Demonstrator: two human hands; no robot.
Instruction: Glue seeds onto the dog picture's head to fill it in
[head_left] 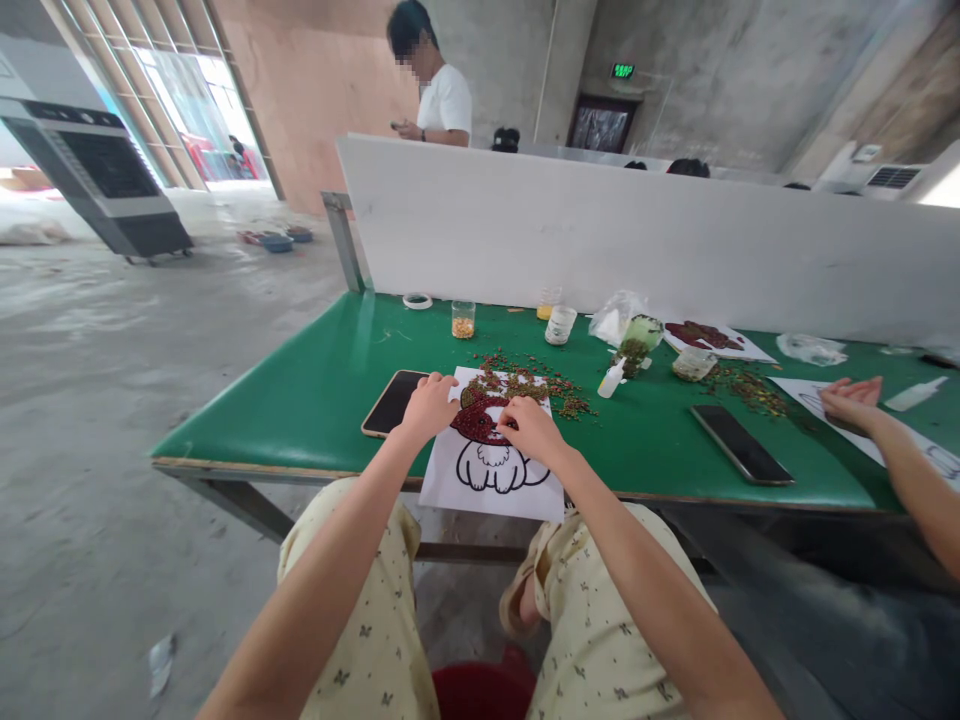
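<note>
A sheet of white paper (pixel 442 480) with a black-outlined animal drawing lies at the front edge of the table and overhangs it. Dark red beans (pixel 472 420) cover much of the animal's head; the body and paws are bare outline. My left hand (pixel 431 405) rests at the sheet's upper left edge, fingers spread and holding nothing. Over the right side of the head, my right hand (pixel 531 430) has its thumb and fingers pinched together. Whatever is between those fingertips is too small to make out. Loose red and green beans (pixel 570 400) are scattered across the sheet's top and beyond.
A phone (pixel 390 402) lies beside my left hand, another phone (pixel 741 443) farther right. Behind stand a cup of corn kernels (pixel 463 320), a jar (pixel 560 325) and a glue bottle (pixel 611 378). A neighbour's hand (pixel 855 402) is at right. A white partition (pixel 600 230) borders the table.
</note>
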